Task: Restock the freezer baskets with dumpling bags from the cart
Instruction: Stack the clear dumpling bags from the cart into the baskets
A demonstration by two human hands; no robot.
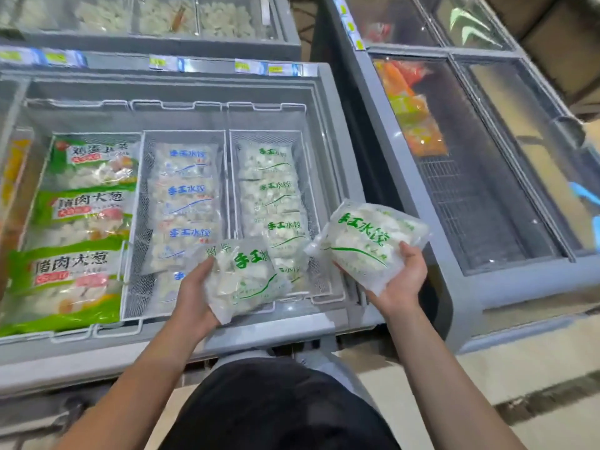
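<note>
My left hand [194, 295] grips a clear dumpling bag with green lettering [246, 280] over the near end of the freezer baskets. My right hand [404, 277] holds a second green-lettered bag [367, 241], tilted, just past the freezer's right rim. The right wire basket [311, 190] holds several green-lettered bags in a row. The middle basket [144, 222] holds several blue-lettered bags. The cart is out of view.
Large green-and-white dumpling bags [74, 222] fill the left section of the open chest freezer [334, 177]. A second freezer [487, 190] with glass lids stands to the right, with orange packs [418, 131] inside. Price tags [269, 68] line the back rim.
</note>
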